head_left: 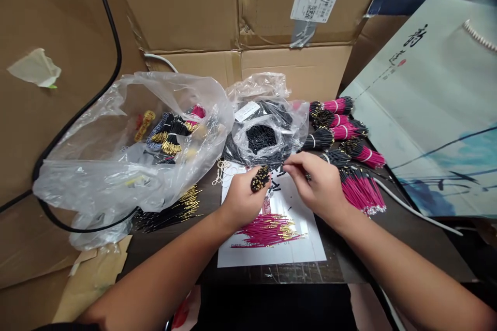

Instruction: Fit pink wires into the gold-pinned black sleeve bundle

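My left hand (pixel 245 197) is wrapped round a bundle of black wires (pixel 260 179), whose gold-tipped ends point up toward me. To its right, my right hand (pixel 319 181) pinches thumb and forefinger together; whatever is between the fingertips is too small to make out. Several short black tubes (pixel 275 186) lie loose between the hands. Just behind is a clear plastic bag (pixel 248 139) full of the same small black pieces. Below my hands, pink wires (pixel 267 230) with gold ends are spread on a white sheet of paper (pixel 310 253).
A large clear bag (pixel 97 165) with wire bundles stands at left, loose black wires (pixel 171 212) in front. Tied pink and black bundles (pixel 341 126) lie at right, beside a white cable (pixel 419 212) and a pale paper bag (pixel 438 114). Cardboard (pixel 186 5) walls the back.
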`<state>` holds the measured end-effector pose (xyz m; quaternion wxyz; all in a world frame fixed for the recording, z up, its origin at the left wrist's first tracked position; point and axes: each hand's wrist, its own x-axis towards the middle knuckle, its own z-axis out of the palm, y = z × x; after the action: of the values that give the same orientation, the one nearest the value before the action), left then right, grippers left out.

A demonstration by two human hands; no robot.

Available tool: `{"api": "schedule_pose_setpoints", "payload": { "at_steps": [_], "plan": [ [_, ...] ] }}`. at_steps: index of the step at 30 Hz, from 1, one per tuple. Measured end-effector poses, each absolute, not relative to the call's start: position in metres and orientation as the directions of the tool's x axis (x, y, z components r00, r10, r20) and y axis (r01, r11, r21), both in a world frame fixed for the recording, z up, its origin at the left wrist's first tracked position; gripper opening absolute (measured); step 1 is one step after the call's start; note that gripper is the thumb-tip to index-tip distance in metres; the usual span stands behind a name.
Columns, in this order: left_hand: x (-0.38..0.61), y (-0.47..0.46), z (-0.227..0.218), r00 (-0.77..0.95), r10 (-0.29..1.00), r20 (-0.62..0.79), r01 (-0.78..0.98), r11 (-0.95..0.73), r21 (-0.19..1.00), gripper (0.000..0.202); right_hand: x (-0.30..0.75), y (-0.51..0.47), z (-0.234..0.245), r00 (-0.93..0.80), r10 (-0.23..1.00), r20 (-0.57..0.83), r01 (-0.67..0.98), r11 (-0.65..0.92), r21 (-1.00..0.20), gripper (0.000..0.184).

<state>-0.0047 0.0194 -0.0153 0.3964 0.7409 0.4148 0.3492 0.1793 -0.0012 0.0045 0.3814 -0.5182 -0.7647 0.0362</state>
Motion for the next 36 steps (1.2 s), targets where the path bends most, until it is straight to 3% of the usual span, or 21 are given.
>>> {"api": "schedule_pose_setpoints", "payload": {
  "at_steps": [5,9,16,25,30,36],
  "plan": [
    [-0.002,0.014,-0.013,0.447,0.882,0.148,0.279,-0.294,0.914,0.028,0.171,-0.023,-0.007,-0.084,0.776,0.625,0.602,0.540,-0.589,0.023],
    [0.001,0.006,-0.011,0.549,0.817,0.176,0.279,-0.378,0.883,0.016,0.171,-0.038,-0.004,-0.031,0.699,0.714,0.546,0.610,-0.574,0.033],
    [0.004,-0.001,-0.010,0.569,0.791,0.224,0.273,-0.439,0.856,0.019,0.167,-0.052,0.000,-0.096,0.635,0.767,0.437,0.719,-0.540,0.044],
    [0.001,-0.001,-0.012,0.553,0.780,0.293,0.382,-0.550,0.742,0.011,0.167,-0.052,0.005,-0.170,0.575,0.800,0.615,0.696,-0.369,0.027],
    [-0.001,0.000,-0.012,0.544,0.780,0.310,0.438,-0.578,0.688,0.007,0.167,-0.048,0.006,-0.218,0.577,0.787,0.608,0.711,-0.353,0.028],
    [-0.002,0.003,-0.013,0.550,0.802,0.232,0.534,-0.552,0.641,0.005,0.167,-0.048,0.006,-0.231,0.596,0.769,0.617,0.701,-0.358,0.030]
  ]
}}
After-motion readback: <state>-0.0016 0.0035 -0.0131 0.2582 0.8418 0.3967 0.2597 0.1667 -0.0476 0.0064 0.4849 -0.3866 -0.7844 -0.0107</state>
